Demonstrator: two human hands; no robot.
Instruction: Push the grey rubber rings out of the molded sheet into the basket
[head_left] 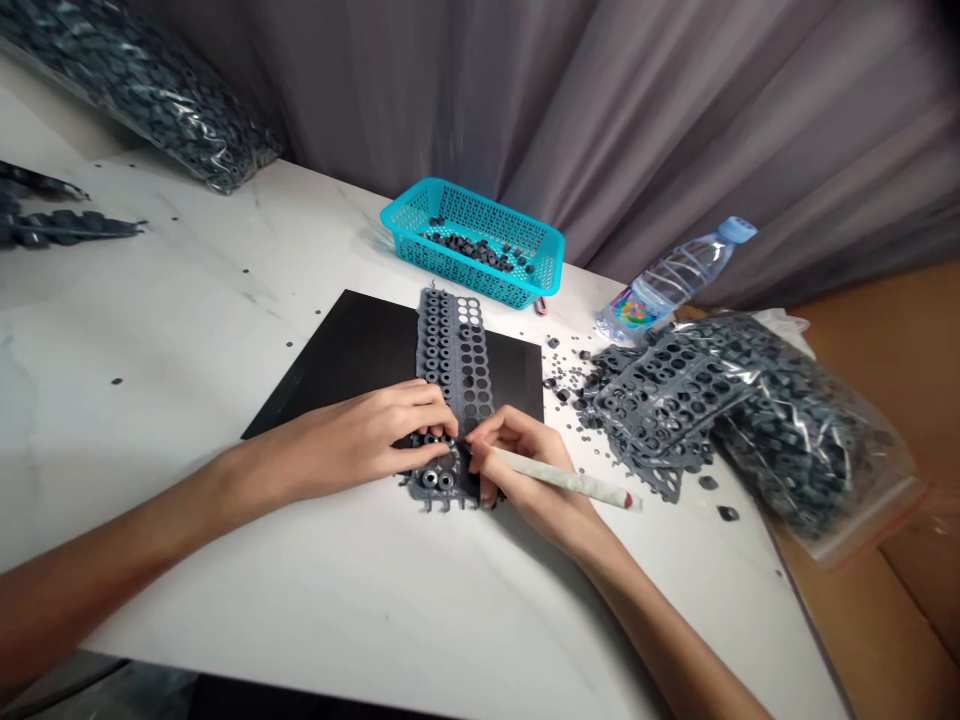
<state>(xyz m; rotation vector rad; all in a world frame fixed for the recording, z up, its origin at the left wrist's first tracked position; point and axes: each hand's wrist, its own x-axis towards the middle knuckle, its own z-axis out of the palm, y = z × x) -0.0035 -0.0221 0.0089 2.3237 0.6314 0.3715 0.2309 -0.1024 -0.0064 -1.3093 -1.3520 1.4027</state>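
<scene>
A long dark grey moulded sheet [474, 378] with rows of round holes and ring-shaped parts lies across a flat black board [330, 360]. My left hand [382, 432] comes in from the left, its fingers bent and closed on the near part of the sheet, partly covering the rings. In my right hand [532, 465] is a white pen-like stick [574, 480] with a reddish end. Its tip points at the sheet close to my left fingertips and is hidden by the fingers. Several holes in the sheet's right rows are bare.
A turquoise basket [551, 262] with small black pieces stands behind the board. To the right are a water bottle [667, 280], a pile of perforated sheets [652, 400] and a filled plastic bag [802, 440]. Another full bag [165, 100] lies at the back left.
</scene>
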